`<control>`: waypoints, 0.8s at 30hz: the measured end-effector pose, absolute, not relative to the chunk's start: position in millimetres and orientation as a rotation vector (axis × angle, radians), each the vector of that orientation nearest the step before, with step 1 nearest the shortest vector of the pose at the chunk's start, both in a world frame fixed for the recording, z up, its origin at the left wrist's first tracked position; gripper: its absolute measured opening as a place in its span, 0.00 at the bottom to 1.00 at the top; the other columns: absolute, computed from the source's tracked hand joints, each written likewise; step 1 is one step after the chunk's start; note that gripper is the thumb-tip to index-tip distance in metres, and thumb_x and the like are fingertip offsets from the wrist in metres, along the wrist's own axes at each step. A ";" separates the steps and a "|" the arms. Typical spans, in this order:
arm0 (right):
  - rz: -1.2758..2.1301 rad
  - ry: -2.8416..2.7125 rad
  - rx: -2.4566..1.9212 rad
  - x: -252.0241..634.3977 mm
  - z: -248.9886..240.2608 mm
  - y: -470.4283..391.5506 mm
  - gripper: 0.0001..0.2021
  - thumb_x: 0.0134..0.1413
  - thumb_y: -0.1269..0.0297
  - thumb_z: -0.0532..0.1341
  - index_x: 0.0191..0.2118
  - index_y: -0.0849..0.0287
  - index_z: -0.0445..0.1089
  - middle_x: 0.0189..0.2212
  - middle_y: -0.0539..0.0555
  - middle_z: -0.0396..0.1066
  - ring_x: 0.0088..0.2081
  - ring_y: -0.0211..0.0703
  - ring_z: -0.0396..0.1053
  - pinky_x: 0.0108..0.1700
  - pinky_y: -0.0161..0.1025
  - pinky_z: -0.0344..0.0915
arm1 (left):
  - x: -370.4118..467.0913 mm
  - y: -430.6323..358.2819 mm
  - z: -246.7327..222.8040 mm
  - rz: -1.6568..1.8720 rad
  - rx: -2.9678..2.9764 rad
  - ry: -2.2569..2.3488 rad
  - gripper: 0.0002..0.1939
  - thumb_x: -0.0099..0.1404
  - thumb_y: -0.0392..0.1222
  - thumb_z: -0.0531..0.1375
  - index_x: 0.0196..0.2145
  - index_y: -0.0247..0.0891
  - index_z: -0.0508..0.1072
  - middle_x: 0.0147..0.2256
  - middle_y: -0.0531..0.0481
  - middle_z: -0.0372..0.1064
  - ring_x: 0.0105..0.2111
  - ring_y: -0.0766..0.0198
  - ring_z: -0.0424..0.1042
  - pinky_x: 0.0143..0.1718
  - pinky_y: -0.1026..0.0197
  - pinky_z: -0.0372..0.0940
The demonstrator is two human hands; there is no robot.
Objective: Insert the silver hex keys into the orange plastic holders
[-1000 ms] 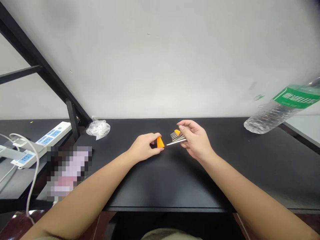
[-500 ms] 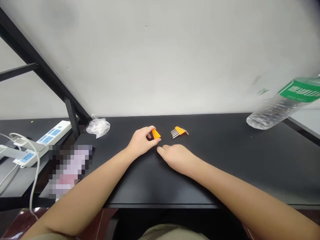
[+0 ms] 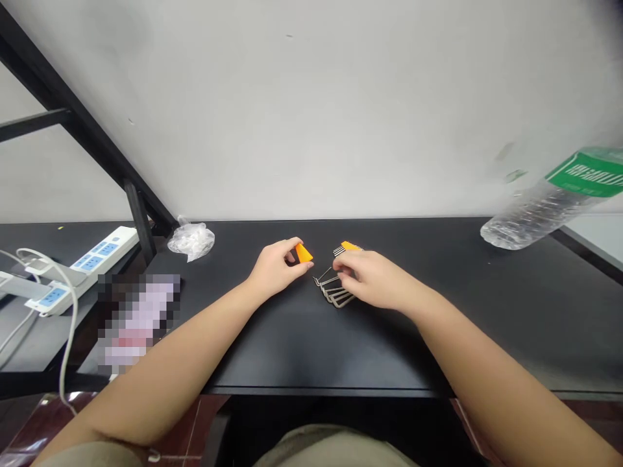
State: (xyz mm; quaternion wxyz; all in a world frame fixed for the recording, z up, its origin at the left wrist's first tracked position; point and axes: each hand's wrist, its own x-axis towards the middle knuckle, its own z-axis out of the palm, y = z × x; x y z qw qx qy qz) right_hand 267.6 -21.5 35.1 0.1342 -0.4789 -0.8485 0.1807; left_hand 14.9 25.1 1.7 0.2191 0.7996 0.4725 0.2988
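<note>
An orange wedge-shaped piece is pinched between the thumb and fingers of my left hand, just above the black table. My right hand is beside several L-shaped metal keys, which lie fanned on the table. Its fingers are bent over the keys' right ends, and whether they grip any key cannot be made out. Behind that hand lies a second orange holder with short metal ends showing on its left; the hand hides part of it.
A crumpled clear plastic bag lies at the table's back left. White power strips with cables stand further left, beyond a black frame. A clear bottle with a green label is at the right. The black table meets a wall.
My right hand has moved right and slightly back, towards the second orange holder. The L-shaped keys it was covering now show. My left hand still holds its orange piece.
</note>
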 end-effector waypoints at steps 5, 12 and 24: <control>0.736 -2.639 -1.273 289.9 39.0 -17.9 0.04 0.56 0.68 0.62 0.36 0.54 0.73 0.37 0.52 0.73 0.34 0.42 0.69 0.37 0.38 0.63 | 14.2 26.6 -0.5 0.826 2.202 1.313 0.18 0.62 0.53 0.65 0.48 0.44 0.75 0.34 0.53 0.74 0.32 0.63 0.71 0.38 0.60 0.67; 0.700 -2.804 -1.229 273.1 36.7 -32.8 0.07 0.59 0.71 0.59 0.34 0.55 0.75 0.38 0.53 0.73 0.33 0.41 0.69 0.35 0.37 0.62 | 14.4 27.2 -2.6 0.844 2.208 1.313 0.19 0.61 0.53 0.66 0.48 0.44 0.76 0.34 0.53 0.74 0.32 0.63 0.71 0.38 0.60 0.67; 0.537 -2.802 -1.224 264.9 35.0 -38.1 0.05 0.61 0.68 0.61 0.39 0.54 0.75 0.39 0.53 0.73 0.31 0.40 0.70 0.33 0.37 0.60 | 15.2 26.2 -2.8 0.820 2.212 1.327 0.21 0.61 0.53 0.66 0.50 0.44 0.75 0.35 0.52 0.74 0.33 0.61 0.71 0.38 0.59 0.67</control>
